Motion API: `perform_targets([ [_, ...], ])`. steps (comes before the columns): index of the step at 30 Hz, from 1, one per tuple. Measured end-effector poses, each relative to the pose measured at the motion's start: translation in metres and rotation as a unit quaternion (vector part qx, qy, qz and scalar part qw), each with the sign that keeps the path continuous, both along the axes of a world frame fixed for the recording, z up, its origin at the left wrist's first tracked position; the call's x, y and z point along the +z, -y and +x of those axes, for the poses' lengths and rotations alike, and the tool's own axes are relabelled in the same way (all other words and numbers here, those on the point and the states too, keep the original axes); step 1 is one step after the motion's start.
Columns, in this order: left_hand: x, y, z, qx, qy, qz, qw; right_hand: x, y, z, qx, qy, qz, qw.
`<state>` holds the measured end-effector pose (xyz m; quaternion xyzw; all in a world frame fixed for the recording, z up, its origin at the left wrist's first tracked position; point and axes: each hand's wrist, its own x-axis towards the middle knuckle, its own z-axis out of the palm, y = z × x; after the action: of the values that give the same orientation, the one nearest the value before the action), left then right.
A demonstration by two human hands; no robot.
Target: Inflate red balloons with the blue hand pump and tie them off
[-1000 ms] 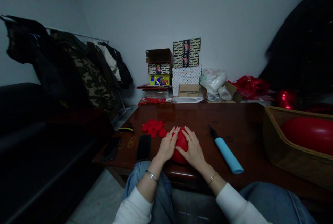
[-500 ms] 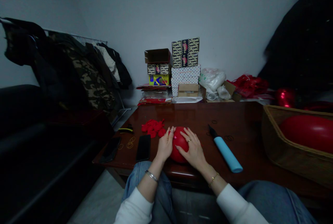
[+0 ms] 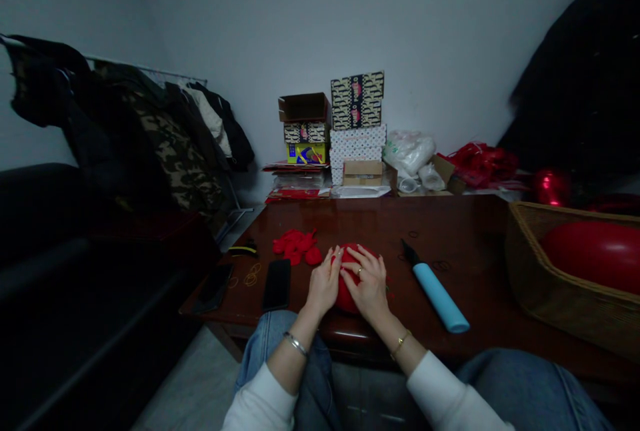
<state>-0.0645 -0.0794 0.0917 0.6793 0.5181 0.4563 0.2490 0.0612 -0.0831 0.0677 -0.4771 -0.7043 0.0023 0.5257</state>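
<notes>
An inflated red balloon (image 3: 346, 300) rests on the table near its front edge, partly hidden beneath my two hands. My left hand (image 3: 323, 282) is closed against its left side, fingers together and pointing away from me. Over the top and right side of the balloon curve the fingers of my right hand (image 3: 369, 285), its fingertips close to those of the left. Behind and to the left lies a loose pile of flat red balloons (image 3: 296, 246). A light blue hand pump (image 3: 441, 297) with a black nozzle lies to the right.
A black phone (image 3: 277, 284) and yellow rubber bands (image 3: 253, 275) lie left of my hands. On the right stands a wicker basket (image 3: 520, 271) holding a large red balloon (image 3: 595, 251). Stacked boxes (image 3: 357, 144) stand behind the brown table (image 3: 390, 214).
My right hand has shifted slightly left across the balloon, bringing its fingers nearer to my left hand. Less of the balloon's top shows between the hands.
</notes>
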Motion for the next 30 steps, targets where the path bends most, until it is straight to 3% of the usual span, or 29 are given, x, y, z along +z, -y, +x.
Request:
perform_targets([
  [11, -0.007, -0.004, 0.001, -0.003, 0.058, 0.013, 0.998, 0.007, -0.003, 0.0, 0.022, -0.147, -0.06, 0.987],
  [18, -0.007, -0.004, 0.0, -0.011, 0.028, 0.021, 0.999, 0.001, -0.01, 0.006, 0.052, -0.24, -0.088, 0.965],
  [21, -0.007, -0.004, -0.001, -0.007, 0.03, 0.012, 0.999, 0.0, -0.009, 0.012, 0.072, -0.194, -0.087, 0.975],
  [25, -0.008, -0.005, -0.002, -0.013, 0.019, 0.017, 1.0, -0.004, -0.004, 0.016, 0.065, -0.045, -0.1, 0.992],
  [30, -0.006, -0.003, -0.002, -0.012, -0.022, 0.042, 0.999, -0.008, -0.001, 0.021, 0.042, 0.059, -0.139, 0.988],
])
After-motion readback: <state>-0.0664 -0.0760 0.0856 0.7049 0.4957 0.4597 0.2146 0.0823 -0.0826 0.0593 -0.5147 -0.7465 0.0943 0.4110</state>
